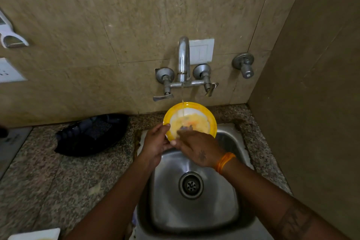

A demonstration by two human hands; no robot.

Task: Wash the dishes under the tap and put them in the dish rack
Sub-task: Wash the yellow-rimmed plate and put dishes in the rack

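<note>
While tap water runs, left hand grips yellow plate rim at 8 o'clock, right hand fingers blurred on its face, grip unclear, above sink.

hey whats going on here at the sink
A person is washing a yellow plate over a steel sink. The left hand grips the plate's near-left rim, tilting it under a thin stream from the wall tap. The right hand, with an orange thread on its wrist, rubs the plate's soiled white centre. A black dish rack lies on the granite counter to the left; the plate is not in it yet.
</note>
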